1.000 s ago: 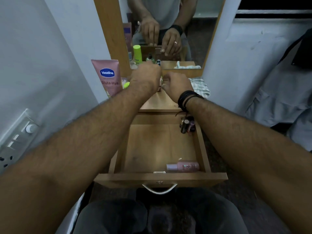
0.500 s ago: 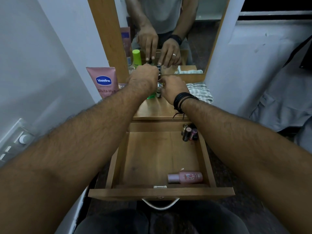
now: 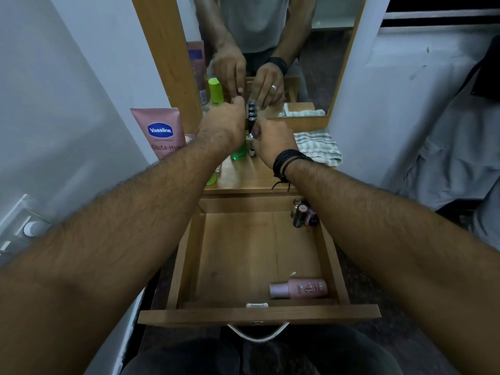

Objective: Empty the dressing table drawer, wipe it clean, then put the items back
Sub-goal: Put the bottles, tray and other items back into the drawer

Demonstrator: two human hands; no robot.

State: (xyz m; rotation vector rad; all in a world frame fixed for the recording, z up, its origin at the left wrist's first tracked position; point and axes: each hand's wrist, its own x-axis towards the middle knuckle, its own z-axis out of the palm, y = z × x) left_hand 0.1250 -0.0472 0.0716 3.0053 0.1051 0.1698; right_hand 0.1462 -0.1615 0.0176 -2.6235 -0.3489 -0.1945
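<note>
Head view: both arms are reaching forward from the lower corners to the upper centre of the frame. Left hand (image 3: 221, 128) is hovering palm down over the tabletop (image 3: 243, 177), fingers extended toward the mirror (image 3: 270, 50); cannot tell if it is touching anything. Right hand (image 3: 273, 139) is sitting just beside it, fingers curling in and pinching a small dark bottle (image 3: 253, 151) standing on the tabletop, black bands (image 3: 286, 162) circling the wrist. A green bottle (image 3: 238, 154) is standing between the hands, a row of small dark caps (image 3: 251, 112) just behind. A pink Vaseline tube (image 3: 159, 131) is standing upright at left, a striped cloth (image 3: 319, 144) lying at right. Below, the drawer (image 3: 257, 313) is hanging open in centre frame, holding a pink bottle (image 3: 299, 288) lying at its lower right and some small dark items (image 3: 303, 213) in its upper right corner.
</note>
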